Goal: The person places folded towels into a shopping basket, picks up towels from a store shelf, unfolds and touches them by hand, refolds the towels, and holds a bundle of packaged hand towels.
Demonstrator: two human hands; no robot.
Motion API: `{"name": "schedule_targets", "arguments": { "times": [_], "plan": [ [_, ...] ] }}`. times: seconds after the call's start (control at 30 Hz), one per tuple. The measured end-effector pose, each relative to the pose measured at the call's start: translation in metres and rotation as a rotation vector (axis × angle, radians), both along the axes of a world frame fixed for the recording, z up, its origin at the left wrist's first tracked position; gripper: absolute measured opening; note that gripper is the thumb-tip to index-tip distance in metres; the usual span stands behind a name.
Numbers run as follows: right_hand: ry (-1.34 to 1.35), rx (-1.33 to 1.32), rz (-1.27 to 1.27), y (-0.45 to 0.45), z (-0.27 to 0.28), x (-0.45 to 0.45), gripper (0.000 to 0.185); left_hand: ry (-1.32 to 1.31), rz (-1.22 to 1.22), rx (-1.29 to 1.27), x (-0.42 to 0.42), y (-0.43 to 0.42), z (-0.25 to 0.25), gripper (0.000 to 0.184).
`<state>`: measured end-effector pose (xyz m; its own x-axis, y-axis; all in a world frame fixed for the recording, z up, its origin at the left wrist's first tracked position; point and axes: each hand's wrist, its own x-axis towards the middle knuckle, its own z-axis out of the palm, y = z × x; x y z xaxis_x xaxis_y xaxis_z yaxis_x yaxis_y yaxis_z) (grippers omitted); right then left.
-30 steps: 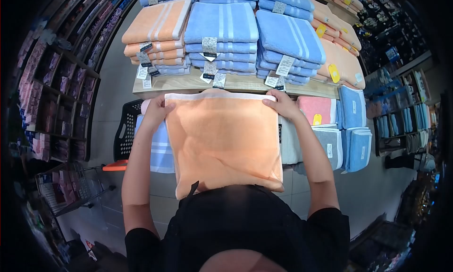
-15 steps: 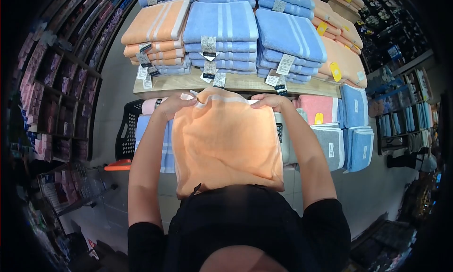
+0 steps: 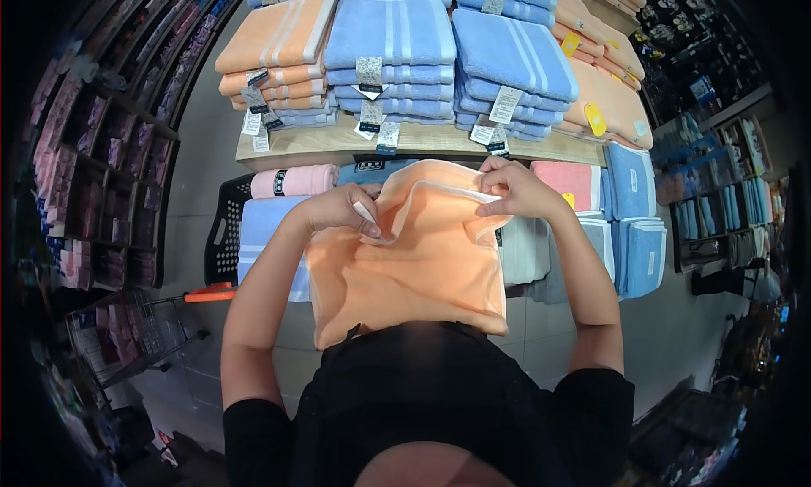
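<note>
An orange towel with white edging hangs in front of my body, its lower part against my black clothing. My left hand is closed on its upper left edge, with a small white label or hem by the fingers. On the upper right edge, my right hand pinches the cloth between thumb and fingers. Between the two hands the top of the towel sags in loose folds. Just beyond it, stacks of folded blue towels and orange towels rest on a wooden shelf, with paper tags dangling.
Below the shelf lie a rolled pink towel, a folded blue towel and upright blue towels. A black basket with an orange handle stands at left. Stocked shelving lines the left side.
Both hands have come slightly closer together and lower, and the left has turned inward. The towel's top edge, nearly straight before, now folds and droops between them.
</note>
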<state>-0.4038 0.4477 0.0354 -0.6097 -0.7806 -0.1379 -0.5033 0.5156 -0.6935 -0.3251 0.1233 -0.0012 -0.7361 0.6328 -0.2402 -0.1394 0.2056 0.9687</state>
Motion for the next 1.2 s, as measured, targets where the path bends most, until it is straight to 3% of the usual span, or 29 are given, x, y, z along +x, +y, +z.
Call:
{"name": "schedule_targets", "arguments": {
  "times": [0.03,0.13,0.23,0.27,0.4,0.5,0.53,0.6,0.67,0.8,0.9,0.97,1.03,1.13,1.2],
  "plan": [
    [0.088,0.098,0.024,0.004,0.01,0.012,0.031,0.084,-0.055,-0.158,0.008,0.008,0.009,0.02],
    [0.415,0.053,0.095,0.013,0.018,0.051,0.031,0.355,-0.178,-0.467,0.033,0.03,0.043,0.02],
    [0.307,-0.032,-0.043,0.019,0.022,0.07,0.028,0.615,-0.17,-0.514,0.06,0.037,0.065,0.015],
    [0.109,0.045,-0.185,0.023,0.022,0.072,0.027,0.657,-0.169,-0.516,0.066,0.036,0.068,0.014],
    [0.17,-0.065,-0.22,0.038,0.0,0.065,0.026,0.748,-0.125,-0.547,0.088,0.029,0.084,0.013],
    [0.425,-0.057,-0.147,0.038,-0.005,0.06,0.026,0.806,-0.017,-0.677,0.104,0.025,0.094,0.014],
    [0.311,-0.064,-0.225,0.036,-0.001,0.059,0.026,0.839,0.036,-0.739,0.107,0.024,0.096,0.015],
    [0.081,-0.08,-0.373,0.031,0.011,0.059,0.026,0.897,0.18,-0.706,0.106,0.01,0.087,0.014],
    [0.164,-0.205,-0.355,0.032,0.007,0.052,0.025,0.995,0.305,-0.672,0.099,-0.007,0.081,0.016],
    [0.161,-0.316,-0.428,0.029,0.006,0.042,0.023,0.878,0.605,-0.551,0.092,-0.027,0.068,0.015],
    [0.157,-0.41,-0.543,0.023,0.019,0.041,0.02,0.87,0.799,-0.554,0.09,-0.028,0.084,0.012],
    [0.264,-0.485,-0.572,0.015,0.059,0.045,0.019,1.036,0.91,-0.5,0.087,-0.027,0.11,0.011],
    [0.332,-0.729,-0.517,0.009,0.089,0.041,0.018,1.17,1.042,-0.45,0.084,-0.029,0.141,0.011],
    [0.247,-0.686,-0.447,-0.003,0.12,0.031,0.02,1.062,0.897,-0.476,0.077,-0.023,0.168,0.012],
    [0.159,-0.652,-0.444,-0.004,0.133,0.022,0.02,0.9,0.672,-0.454,0.07,-0.027,0.15,0.01]
  ]
}}
